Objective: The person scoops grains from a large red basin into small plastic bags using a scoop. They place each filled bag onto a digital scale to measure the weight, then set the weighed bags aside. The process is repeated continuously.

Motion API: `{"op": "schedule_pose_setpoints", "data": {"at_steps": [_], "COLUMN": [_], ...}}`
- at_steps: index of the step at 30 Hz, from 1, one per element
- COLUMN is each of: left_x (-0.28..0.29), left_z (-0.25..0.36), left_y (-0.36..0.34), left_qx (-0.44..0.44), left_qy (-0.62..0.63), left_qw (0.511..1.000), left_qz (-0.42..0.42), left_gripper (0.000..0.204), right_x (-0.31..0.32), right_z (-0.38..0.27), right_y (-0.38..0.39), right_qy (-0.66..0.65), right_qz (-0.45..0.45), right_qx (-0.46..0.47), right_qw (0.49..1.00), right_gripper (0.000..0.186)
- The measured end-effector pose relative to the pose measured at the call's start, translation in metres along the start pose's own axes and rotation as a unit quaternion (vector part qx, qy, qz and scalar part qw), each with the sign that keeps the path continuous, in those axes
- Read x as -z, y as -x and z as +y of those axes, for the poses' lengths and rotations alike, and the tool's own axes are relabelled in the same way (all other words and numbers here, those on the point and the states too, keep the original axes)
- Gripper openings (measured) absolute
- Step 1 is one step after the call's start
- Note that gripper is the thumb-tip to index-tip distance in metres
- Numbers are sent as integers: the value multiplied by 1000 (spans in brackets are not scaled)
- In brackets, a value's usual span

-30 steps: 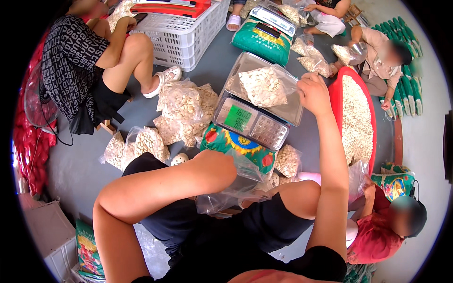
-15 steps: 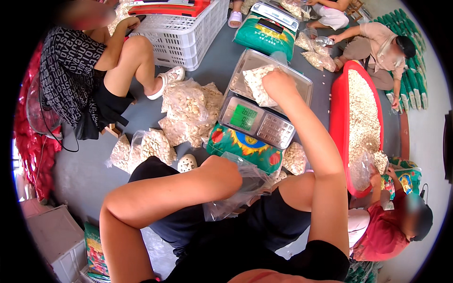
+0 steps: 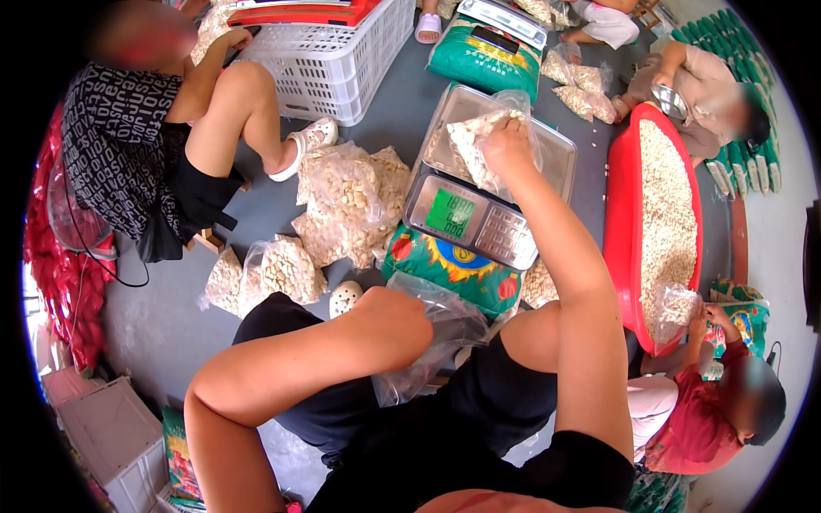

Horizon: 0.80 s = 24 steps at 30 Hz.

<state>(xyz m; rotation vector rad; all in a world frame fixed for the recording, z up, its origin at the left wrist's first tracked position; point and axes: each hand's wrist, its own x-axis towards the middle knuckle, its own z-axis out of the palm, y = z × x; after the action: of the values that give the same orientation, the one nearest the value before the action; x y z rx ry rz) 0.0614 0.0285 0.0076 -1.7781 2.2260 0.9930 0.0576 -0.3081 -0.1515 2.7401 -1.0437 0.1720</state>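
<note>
A clear plastic bag of pale, bean-like pieces (image 3: 470,145) lies tilted on the steel pan (image 3: 558,162) of a digital scale (image 3: 466,222). Closed around the upper part of that bag is my right hand (image 3: 510,150), its fingertips partly hidden. The scale, with a lit green display, rests on a green printed sack (image 3: 453,278). Over my lap, my left hand (image 3: 400,327) is curled in a fist on a clear plastic bag (image 3: 449,333), which hangs loose and seems to have nothing in it.
Several filled bags (image 3: 351,197) are heaped left of the scale. A long red tub (image 3: 624,231) of pale pieces stands to the right. Co-workers sit around, one filling a bag (image 3: 676,308) by the tub. A white crate (image 3: 333,77) and a second scale (image 3: 505,21) are farther off.
The view has shifted slightly. My right hand's grip on the filled bag has changed a little, and more clear plastic shows around it. A co-worker at far right has raised a metal bowl.
</note>
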Motion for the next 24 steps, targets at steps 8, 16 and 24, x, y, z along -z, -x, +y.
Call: {"op": "schedule_pose_setpoints", "data": {"at_steps": [8, 16, 24], "left_x": [-11, -21, -30], "left_z": [-3, -4, -10], "left_y": [-1, 8, 6], "left_qx": [37, 64, 104], "left_qy": [-10, -14, 41], "left_qw": [999, 998, 992], "left_qz": [7, 6, 62], "left_gripper": [10, 14, 13], "right_x": [-8, 42, 117], "right_z": [23, 34, 49], "right_y": [-21, -27, 12], "right_qy": [10, -108, -518], "right_qz": [22, -101, -164], "right_qx": [110, -49, -88], "right_qw": [994, 988, 835], "right_gripper": [44, 43, 33]}}
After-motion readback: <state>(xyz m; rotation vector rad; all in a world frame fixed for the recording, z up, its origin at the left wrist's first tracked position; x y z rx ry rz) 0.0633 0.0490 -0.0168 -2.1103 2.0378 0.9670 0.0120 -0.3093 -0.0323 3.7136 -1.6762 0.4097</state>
